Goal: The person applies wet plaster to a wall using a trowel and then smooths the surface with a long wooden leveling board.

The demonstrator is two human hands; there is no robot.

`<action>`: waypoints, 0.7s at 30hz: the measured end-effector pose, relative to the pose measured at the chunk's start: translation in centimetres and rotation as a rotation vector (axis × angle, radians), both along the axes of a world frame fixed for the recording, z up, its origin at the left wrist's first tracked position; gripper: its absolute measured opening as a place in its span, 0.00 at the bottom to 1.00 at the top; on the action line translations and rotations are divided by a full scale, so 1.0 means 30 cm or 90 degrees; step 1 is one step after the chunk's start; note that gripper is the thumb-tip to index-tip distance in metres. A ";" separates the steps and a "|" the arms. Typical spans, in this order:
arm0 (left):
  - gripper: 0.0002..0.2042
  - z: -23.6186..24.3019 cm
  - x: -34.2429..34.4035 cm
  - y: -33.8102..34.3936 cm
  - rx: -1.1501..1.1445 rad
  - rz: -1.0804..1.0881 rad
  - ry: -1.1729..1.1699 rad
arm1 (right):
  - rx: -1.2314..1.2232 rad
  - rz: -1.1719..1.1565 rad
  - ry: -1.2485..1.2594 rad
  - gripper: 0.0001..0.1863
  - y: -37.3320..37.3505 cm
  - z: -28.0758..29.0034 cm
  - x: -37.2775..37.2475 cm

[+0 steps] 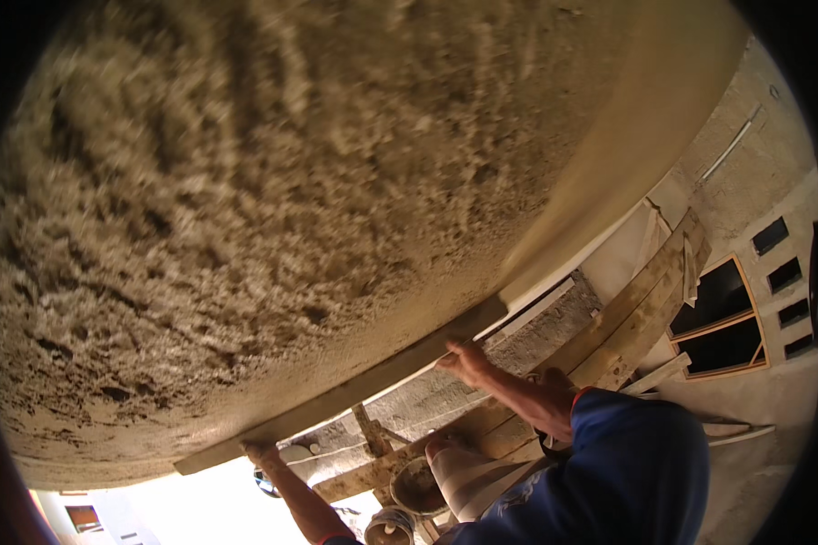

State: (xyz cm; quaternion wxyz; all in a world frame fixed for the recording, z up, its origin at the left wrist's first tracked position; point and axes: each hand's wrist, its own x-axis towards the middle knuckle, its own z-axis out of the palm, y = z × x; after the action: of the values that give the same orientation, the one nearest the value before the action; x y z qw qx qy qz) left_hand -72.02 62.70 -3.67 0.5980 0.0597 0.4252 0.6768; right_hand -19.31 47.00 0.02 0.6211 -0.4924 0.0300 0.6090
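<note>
A long, narrow straightedge board [345, 392] lies along the lower edge of a wall surface covered with rough wet plaster [245, 209]. My left hand [261, 454] is closed on the board near its left end. Farther right, my right hand [466, 363] grips the same board close to its other end, thumb toward the plaster. The fingers of both hands are partly hidden. To the right of the rough area runs a smoother plaster band [645, 118].
Wooden scaffold planks [600, 341] stretch below my arms. A dark bucket [416, 486] stands by my legs, with another round container [391, 525] beside it. A wood-framed window [723, 318] and several small wall openings are at the right. Bright daylight fills the lower left.
</note>
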 end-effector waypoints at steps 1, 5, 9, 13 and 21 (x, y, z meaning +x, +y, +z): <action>0.16 -0.010 -0.028 0.029 -0.029 0.045 0.009 | 0.023 -0.011 0.010 0.24 0.013 -0.008 -0.031; 0.19 -0.051 -0.160 0.038 -0.053 0.078 0.396 | 0.102 -0.023 0.043 0.20 0.001 0.012 -0.061; 0.19 0.159 -0.055 -0.049 -0.121 0.116 0.368 | 0.103 -0.048 -0.083 0.20 0.004 0.360 0.034; 0.20 0.554 0.339 -0.043 -0.120 0.149 0.026 | 0.155 -0.108 -0.189 0.16 -0.081 0.736 0.253; 0.23 0.468 0.083 -0.019 -0.151 0.110 0.043 | 0.034 -0.126 -0.217 0.23 -0.031 0.829 0.098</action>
State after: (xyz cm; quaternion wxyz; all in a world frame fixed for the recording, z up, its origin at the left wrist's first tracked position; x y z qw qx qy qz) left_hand -69.53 62.13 10.38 0.5256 -0.0252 0.5259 0.6682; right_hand -16.35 46.09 24.90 0.6868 -0.5663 -0.0438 0.4535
